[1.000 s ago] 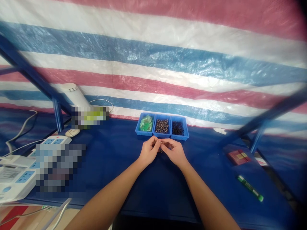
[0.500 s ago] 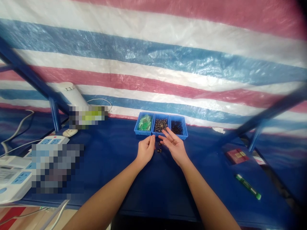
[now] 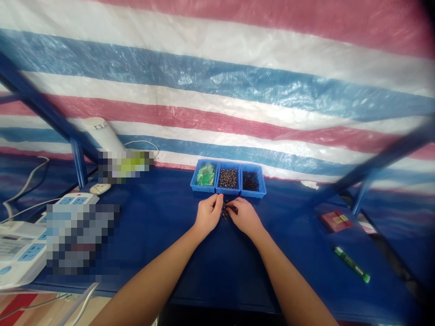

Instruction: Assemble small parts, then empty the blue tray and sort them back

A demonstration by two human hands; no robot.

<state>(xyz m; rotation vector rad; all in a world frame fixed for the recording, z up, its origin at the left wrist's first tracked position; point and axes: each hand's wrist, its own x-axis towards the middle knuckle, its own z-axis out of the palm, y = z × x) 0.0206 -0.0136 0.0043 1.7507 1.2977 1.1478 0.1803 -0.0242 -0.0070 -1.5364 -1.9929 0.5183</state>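
Note:
My left hand (image 3: 208, 215) is closed, thumb pressed against the curled fingers; whatever it grips is hidden. Close on its right, my right hand (image 3: 247, 216) has thumb and fingertips pinched together, and anything between them is too small to name. A few small dark-and-brass metal pieces (image 3: 224, 216) lie on the blue tabletop between the hands, partly covered by the fingers. Just beyond stand three joined blue bins. The left bin (image 3: 202, 188) holds a clear and green plastic bag, the middle bin (image 3: 227, 191) many brass-and-black pieces, the right bin (image 3: 253, 194) black screw-like pieces.
A white power strip (image 3: 36, 258) and a blurred-out object are at the left, with cables around. A white cylinder (image 3: 106, 136) stands behind them. A red box (image 3: 336, 221) and a green tube-shaped packet (image 3: 351, 264) lie at the right. Striped sheeting (image 3: 238, 90) hangs behind.
My right hand has come down from in front of the middle bin toward my left hand, its spread fingers now pinched together. The left hand has barely moved.

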